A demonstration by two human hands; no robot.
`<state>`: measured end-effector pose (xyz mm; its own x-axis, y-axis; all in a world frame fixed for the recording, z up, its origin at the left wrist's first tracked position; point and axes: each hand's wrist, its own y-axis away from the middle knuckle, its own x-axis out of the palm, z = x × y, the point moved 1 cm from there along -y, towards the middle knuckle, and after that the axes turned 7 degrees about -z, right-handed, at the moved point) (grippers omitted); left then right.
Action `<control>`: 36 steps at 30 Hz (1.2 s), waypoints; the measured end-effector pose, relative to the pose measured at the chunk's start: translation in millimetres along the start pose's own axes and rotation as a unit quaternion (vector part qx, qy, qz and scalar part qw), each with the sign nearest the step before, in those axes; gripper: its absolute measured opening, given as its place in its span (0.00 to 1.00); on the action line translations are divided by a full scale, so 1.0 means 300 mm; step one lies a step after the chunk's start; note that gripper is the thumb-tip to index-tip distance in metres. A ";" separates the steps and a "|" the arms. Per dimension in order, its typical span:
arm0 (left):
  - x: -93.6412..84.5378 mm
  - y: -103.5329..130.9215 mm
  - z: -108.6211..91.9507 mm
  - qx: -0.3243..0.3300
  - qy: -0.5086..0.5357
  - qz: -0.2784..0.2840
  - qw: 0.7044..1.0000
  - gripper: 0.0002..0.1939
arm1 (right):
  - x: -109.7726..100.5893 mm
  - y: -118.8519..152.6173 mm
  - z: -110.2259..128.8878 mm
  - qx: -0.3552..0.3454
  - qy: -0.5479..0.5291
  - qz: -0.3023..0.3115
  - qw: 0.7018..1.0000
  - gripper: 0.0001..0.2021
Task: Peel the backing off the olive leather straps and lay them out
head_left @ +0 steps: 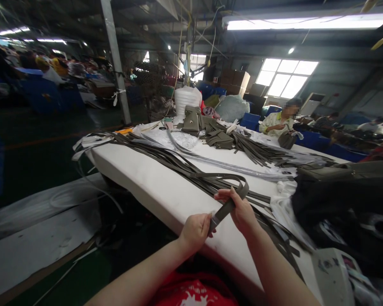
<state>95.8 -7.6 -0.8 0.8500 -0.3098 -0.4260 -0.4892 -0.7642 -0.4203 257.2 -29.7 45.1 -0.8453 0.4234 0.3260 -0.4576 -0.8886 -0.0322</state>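
Note:
My left hand (196,230) is closed on the near end of a flat, dark olive-grey strap (224,211), above the table's front edge. My right hand (241,209) pinches the same strap farther up, thumb on top. Beyond my right hand the strap bends over in a loop and runs back left toward a long bundle of similar straps (166,159) on the white table (140,178). A small pale, shiny patch shows on the strap beside my left thumb; what it is I cannot make out.
Olive bags (191,121) and more straps (252,148) lie farther back, near a white foam roll (187,102). At right sit a dark heap (341,199) and a pale machine (333,272). A co-worker (279,121) sits across the table. A metal post (116,63) stands at left.

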 end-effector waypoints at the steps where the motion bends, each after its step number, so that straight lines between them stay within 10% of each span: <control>1: -0.004 -0.012 -0.009 0.013 0.001 -0.007 1.000 0.32 | 0.015 0.015 -0.004 -0.012 0.037 0.025 0.999 0.22; 7: -0.006 -0.049 -0.033 0.076 -0.023 -0.052 0.995 0.30 | 0.071 0.082 -0.028 0.060 0.059 0.086 0.993 0.21; 11: 0.015 -0.011 -0.017 0.070 -0.044 -0.009 0.997 0.32 | -0.004 -0.011 0.114 0.070 -0.156 -0.011 0.985 0.09; 15: 0.017 -0.003 -0.026 0.039 -0.009 0.028 0.999 0.33 | -0.062 -0.086 0.281 0.036 -0.227 0.040 0.972 0.12; 23: -0.035 -0.177 -0.196 0.042 0.096 0.005 0.994 0.33 | 0.034 -0.049 0.355 -0.107 0.068 0.048 0.991 0.19; 27: -0.034 -0.244 -0.257 0.056 0.122 -0.021 0.991 0.34 | 0.081 0.005 0.330 -0.050 0.178 0.121 0.975 0.23; 36: 0.078 -0.148 -0.154 -0.023 0.092 0.062 0.993 0.35 | -0.074 -0.115 0.540 -0.052 -0.082 -0.008 0.995 0.07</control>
<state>146.5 -7.0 45.1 0.8069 -0.4990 -0.3160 -0.5869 -0.7376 -0.3338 336.4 -37.1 192.0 -0.7851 0.3961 0.4761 -0.5040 -0.8554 -0.1196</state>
